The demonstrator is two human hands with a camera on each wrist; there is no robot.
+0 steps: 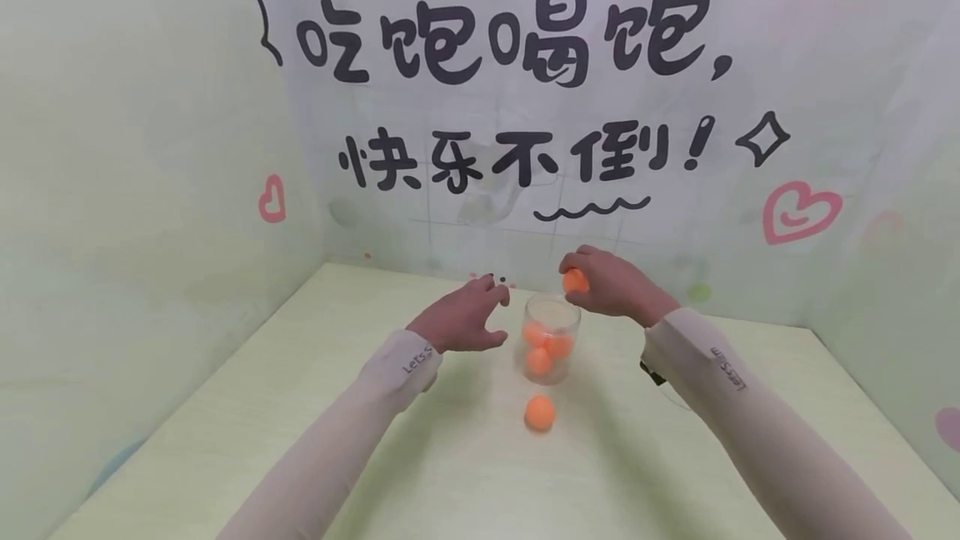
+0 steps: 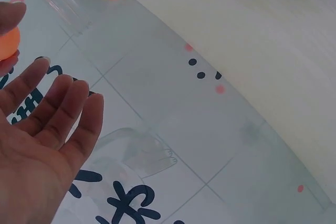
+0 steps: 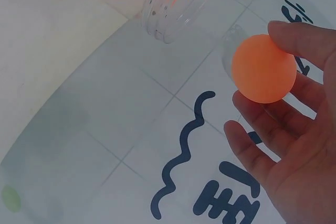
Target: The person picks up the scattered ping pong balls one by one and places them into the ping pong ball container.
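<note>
Between thumb and fingers my right hand pinches an orange ping-pong ball, just above and to the right of a clear jar's rim. The transparent jar stands upright on the table with several orange balls inside. My left hand hovers left of the jar, apart from it, with relaxed, slightly bent fingers and nothing in them. In the left wrist view its palm and fingers show bare. One more orange ball lies on the table in front of the jar.
The pale wooden table meets a back wall printed with dark characters and a pink heart. Plain side walls enclose it left and right. A small dark object shows under the right sleeve.
</note>
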